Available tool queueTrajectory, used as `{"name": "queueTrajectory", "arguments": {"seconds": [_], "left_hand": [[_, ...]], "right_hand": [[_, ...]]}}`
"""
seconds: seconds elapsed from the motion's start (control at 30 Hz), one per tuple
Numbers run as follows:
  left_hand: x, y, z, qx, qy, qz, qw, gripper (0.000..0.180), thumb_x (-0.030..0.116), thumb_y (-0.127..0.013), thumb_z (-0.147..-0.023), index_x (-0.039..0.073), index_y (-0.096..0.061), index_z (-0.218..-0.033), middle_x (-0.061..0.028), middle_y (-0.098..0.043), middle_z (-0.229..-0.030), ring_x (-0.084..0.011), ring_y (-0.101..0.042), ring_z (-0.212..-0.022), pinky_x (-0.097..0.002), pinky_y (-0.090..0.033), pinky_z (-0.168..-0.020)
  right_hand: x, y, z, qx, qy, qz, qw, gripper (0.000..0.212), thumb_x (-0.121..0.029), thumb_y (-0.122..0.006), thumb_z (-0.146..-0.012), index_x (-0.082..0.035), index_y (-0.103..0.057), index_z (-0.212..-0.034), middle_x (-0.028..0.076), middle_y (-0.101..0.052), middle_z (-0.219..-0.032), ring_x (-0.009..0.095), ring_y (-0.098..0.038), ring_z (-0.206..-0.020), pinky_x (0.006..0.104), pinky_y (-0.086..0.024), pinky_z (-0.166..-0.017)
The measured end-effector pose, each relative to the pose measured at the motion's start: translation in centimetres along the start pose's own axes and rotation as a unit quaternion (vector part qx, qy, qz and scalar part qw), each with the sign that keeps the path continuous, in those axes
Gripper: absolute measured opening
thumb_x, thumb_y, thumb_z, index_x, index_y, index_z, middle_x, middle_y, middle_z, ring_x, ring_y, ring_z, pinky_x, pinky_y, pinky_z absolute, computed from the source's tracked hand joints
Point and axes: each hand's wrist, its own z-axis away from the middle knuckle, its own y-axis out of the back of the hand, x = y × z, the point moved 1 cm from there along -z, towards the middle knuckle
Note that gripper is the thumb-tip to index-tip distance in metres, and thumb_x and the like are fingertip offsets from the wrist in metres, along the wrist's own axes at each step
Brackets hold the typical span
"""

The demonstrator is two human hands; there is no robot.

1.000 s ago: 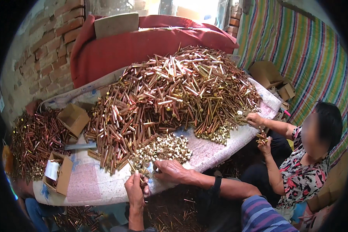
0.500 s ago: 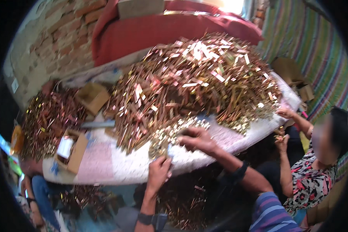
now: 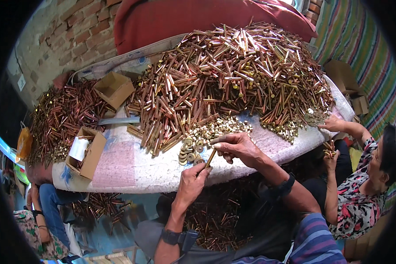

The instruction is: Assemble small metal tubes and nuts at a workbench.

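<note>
My left hand point(image 3: 192, 182) is closed around a thin golden metal rod point(image 3: 210, 159), which tilts up toward the right. At the rod's upper end, my right hand point(image 3: 242, 148) pinches thumb and forefinger together; whatever lies between them is too small to make out. Just beyond both hands, flat round washers point(image 3: 190, 150) lie on the padded cloth, with a heap of small brassy nuts or collars point(image 3: 220, 128) beside them. Behind these rises a large pile of copper-coloured metal rods point(image 3: 233, 66), some with round ends.
An open cardboard box point(image 3: 113, 90) and a second box point(image 3: 87, 154) stand left on the pale padded cloth point(image 3: 119, 169), near another rod pile point(image 3: 70, 114). At right a co-worker point(image 3: 361, 193) reaches to small parts and holds several rods. More rods point(image 3: 220, 220) lie below the edge.
The blurred view has steadied, and the scene sits differently in it. My hands have come together at the rod, which now shows clearly between them.
</note>
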Motion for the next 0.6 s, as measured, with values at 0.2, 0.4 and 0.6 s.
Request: {"name": "queueTrajectory", "arguments": {"seconds": [0.2,0.4,0.6], "left_hand": [[-0.7,-0.7,-0.6,0.017,-0.062,0.016,0.998,0.017,0.016,-0.062,-0.1,0.0,-0.069,-0.097,0.0033,-0.053,-0.067,-0.0052,-0.045,-0.06,-0.0252,-0.038,-0.053],[0.4,-0.1,-0.3,0.066,-0.066,0.053,0.994,0.018,0.017,-0.062,-0.101,0.0,-0.069,-0.096,0.0042,-0.052,-0.066,-0.0055,-0.044,-0.06,-0.0258,-0.038,-0.053],[0.3,1.0,0.2,0.043,0.021,0.106,0.993,0.019,0.021,-0.064,-0.101,0.003,-0.071,-0.097,0.0038,-0.059,-0.065,-0.0017,-0.05,-0.05,-0.0196,-0.037,-0.042]], "right_hand": [[-0.3,-0.2,0.5,0.035,0.022,-0.001,0.999,0.03,-0.023,-0.071,-0.096,0.003,-0.072,-0.112,0.006,-0.067,-0.079,0.008,-0.059,-0.059,0.0229,-0.048,-0.05],[0.8,-2.2,0.1,-0.035,-0.027,0.07,0.997,0.025,-0.024,-0.072,-0.096,-0.001,-0.075,-0.107,0.0,-0.065,-0.074,0.006,-0.056,-0.061,0.0232,-0.045,-0.054],[-1.2,0.5,-3.0,0.061,0.074,0.172,0.98,0.038,-0.019,-0.071,-0.094,0.002,-0.066,-0.125,0.004,-0.067,-0.077,0.007,-0.059,-0.064,0.0242,-0.049,-0.055]]}}
